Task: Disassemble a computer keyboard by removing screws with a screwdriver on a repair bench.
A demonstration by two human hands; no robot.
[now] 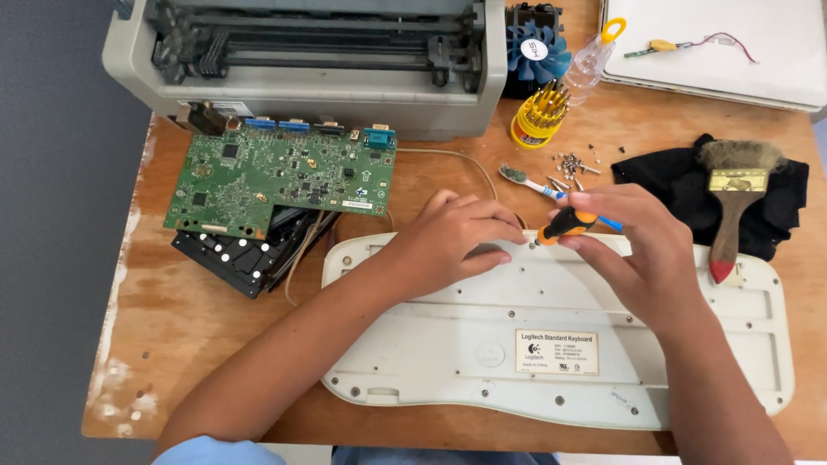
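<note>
— Where is the keyboard (551,344)?

— It lies upside down on the wooden table (181,310), right under both hands. The left hand (457,237) rests flat on its top edge, fingers bent and holding nothing. The right hand (633,245) pinches a small orange and black screwdriver (566,226), tip on the keyboard.

— What is it like?

— Smooth, pale plastic with round corners. A green circuit board (280,181) lies near on the left, a paintbrush (732,202) on the right.

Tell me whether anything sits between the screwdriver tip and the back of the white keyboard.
Nothing visible does. The right hand holds the orange-and-black screwdriver with its tip down at the upper edge of the upturned white plastic keyboard; the left hand rests flat beside it, not under the tip.
</note>
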